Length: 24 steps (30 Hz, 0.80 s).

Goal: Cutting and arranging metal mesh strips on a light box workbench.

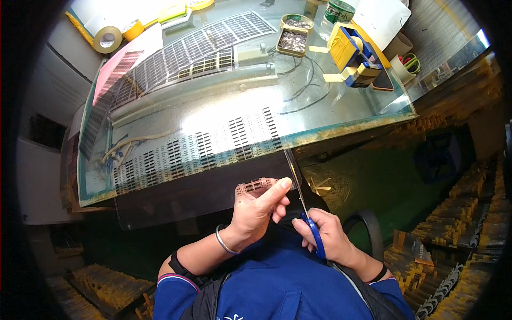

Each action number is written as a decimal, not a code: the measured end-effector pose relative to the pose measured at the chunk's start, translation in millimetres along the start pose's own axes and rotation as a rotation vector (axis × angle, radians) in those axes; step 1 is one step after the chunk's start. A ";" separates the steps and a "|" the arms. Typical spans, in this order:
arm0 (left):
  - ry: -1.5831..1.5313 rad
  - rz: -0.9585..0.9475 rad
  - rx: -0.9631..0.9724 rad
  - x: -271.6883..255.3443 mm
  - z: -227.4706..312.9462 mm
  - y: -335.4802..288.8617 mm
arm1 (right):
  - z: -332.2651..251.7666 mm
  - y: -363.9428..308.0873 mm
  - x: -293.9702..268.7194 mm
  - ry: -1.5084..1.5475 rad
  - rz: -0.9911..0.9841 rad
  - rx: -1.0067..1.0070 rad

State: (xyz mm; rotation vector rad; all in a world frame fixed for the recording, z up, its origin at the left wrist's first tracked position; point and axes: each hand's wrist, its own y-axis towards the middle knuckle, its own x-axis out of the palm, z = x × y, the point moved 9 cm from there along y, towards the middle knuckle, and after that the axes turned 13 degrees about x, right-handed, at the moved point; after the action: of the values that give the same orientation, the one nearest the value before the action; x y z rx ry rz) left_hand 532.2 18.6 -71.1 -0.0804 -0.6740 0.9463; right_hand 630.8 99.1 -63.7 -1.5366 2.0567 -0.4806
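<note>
Between the thumb and fingers of my left hand [252, 212] is a small strip of printed film [255, 185], curved and see-through with dark marks. My right hand [332, 239] is wrapped round the blue handles of a pair of scissors [316, 239]. Their long metal blades point up and away from me, just right of my left thumb; whether they touch the strip I cannot tell. Beyond my hands, a large clear film sheet [205, 146] printed with rows of dark bars lies on the glass table, its dark lower part hanging over the near edge.
The glass table [352, 120] has a chipped front edge. On it are a blue and yellow tape dispenser [349, 50], tins of small bits [292, 41], more printed film sheets [213, 34] and tape rolls [108, 39]. Stacked yellow-edged pieces [453, 213] stand at the right.
</note>
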 end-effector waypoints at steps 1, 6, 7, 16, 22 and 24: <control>-0.003 -0.010 -0.002 0.8 -0.3 0.0 | 0.0 0.3 -0.2 -0.005 0.007 -0.006; 0.006 -0.022 -0.005 2.4 -0.2 -1.6 | -5.0 -1.9 -1.9 -0.036 0.024 -0.043; 0.006 -0.028 -0.010 3.0 -0.6 -2.1 | -7.1 -2.9 -2.2 -0.042 0.026 -0.038; 0.004 -0.044 -0.052 7.5 -11.7 -10.7 | -5.0 -0.4 -4.3 -0.009 0.057 -0.046; 0.003 -0.069 -0.050 9.0 -13.1 -11.6 | -0.7 -1.4 -2.2 0.030 0.001 0.069; 0.000 -0.071 -0.054 8.9 -15.1 -12.2 | -1.5 -1.8 -1.5 0.026 0.005 0.059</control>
State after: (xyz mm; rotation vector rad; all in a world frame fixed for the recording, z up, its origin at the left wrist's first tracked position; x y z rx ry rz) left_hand 553.1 21.5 -74.5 -0.1033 -0.6983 0.8600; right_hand 631.6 100.0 -61.2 -1.4975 2.0472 -0.5573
